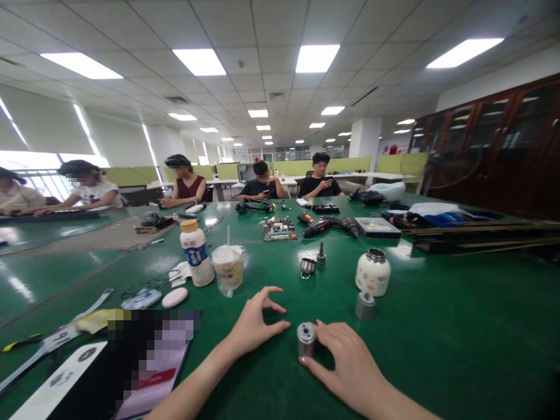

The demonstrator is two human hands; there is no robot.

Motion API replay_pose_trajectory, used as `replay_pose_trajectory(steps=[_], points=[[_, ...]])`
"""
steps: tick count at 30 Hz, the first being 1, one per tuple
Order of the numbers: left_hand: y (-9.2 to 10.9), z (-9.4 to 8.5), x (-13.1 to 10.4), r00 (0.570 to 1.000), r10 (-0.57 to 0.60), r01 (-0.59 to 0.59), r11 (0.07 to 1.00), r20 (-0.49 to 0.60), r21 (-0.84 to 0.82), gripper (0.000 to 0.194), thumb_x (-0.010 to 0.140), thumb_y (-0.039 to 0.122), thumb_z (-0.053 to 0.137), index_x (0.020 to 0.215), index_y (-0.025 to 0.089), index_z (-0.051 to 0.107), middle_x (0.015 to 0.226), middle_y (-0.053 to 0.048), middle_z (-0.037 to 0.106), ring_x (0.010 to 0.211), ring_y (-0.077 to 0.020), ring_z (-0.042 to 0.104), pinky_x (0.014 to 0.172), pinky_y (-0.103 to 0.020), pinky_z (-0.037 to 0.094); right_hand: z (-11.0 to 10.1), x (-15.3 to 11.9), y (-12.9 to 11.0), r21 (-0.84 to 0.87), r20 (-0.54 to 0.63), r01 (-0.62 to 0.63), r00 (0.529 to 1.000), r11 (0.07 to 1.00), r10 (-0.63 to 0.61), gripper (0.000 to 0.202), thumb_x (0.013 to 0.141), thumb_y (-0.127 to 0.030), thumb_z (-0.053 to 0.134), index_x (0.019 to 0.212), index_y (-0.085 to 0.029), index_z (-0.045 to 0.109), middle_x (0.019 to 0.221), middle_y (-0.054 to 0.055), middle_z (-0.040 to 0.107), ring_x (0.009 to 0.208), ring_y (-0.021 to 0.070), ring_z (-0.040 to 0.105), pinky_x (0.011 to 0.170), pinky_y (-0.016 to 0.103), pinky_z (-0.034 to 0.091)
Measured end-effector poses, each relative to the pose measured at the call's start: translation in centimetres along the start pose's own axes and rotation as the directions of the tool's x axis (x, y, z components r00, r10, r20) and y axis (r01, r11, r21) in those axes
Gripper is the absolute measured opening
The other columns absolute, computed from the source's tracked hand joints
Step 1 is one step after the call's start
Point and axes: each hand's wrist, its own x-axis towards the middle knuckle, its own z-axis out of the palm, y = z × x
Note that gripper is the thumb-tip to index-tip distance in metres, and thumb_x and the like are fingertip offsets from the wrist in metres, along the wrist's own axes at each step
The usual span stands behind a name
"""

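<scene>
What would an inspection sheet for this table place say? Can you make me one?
Surface: shiny green table.
Job's things: near metal cylinder, roughly upright, holes in its top; second metal cylinder in front of an open pale jar.
Clutter: bottle, plastic cup, circuit board, power drill.
Hands: right hand grips the near metal cylinder; left hand open, holding nothing.
Cables: thin dark cord left of the bottle; its use can't be told.
Surroundings: seated people, ceiling lights, dark cabinets.

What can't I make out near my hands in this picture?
Head view: nearer silver cylinder, underside hidden by its own body.
Head view: right hand, some fingertips hidden behind the hand itself.
Head view: purple item, detail pixelated, end cut off by bottom edge.
</scene>
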Motion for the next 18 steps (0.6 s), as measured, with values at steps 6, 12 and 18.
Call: replay_pose_trajectory(steps=[6,12,18], points=[[1.4,0.2,0.4,0.996,-0.023,0.020,0.999,-0.085,-0.041,0.044,0.075,0.028,0.075,0.111,0.022,0.052,0.079,0.000,0.077,0.083,-0.0212,0.071,0.089,-0.036,0.046,-0.1,0.0,-0.1,-0.001,-0.003,-0.001,1.000,1.000,0.001,0.035,0.077,-0.035,0.072,0.108,-0.019,0.069,0.109,0.012,0.071,0.103,0.0315,0.064,0.091,0.047,0.046],[5.9,0.8,0.0,0.999,0.009,-0.017,0.989,-0.054,-0.147,0.045,0.069,0.025,0.080,0.108,0.023,0.057,0.078,0.000,0.077,0.085,-0.0223,0.068,0.090,-0.037,0.044,0.0,0.0,0.0,0.009,-0.017,0.017,1.000,1.000,-0.017,0.032,0.077,-0.033,0.071,0.106,-0.021,0.068,0.107,0.010,0.072,0.100,0.0301,0.065,0.090,0.045,0.046],[6.7,1.3,-0.7,1.000,0.004,-0.005,0.999,-0.020,-0.039,0.039,0.071,0.022,0.078,0.106,0.026,0.062,0.092,-0.001,0.077,0.089,-0.0235,0.067,0.092,-0.040,0.039,0.0,0.0,-0.1,0.014,-0.025,0.026,0.999,1.000,-0.025,0.029,0.076,-0.032,0.071,0.104,-0.022,0.068,0.105,0.008,0.073,0.099,0.0286,0.065,0.088,0.041,0.046]])
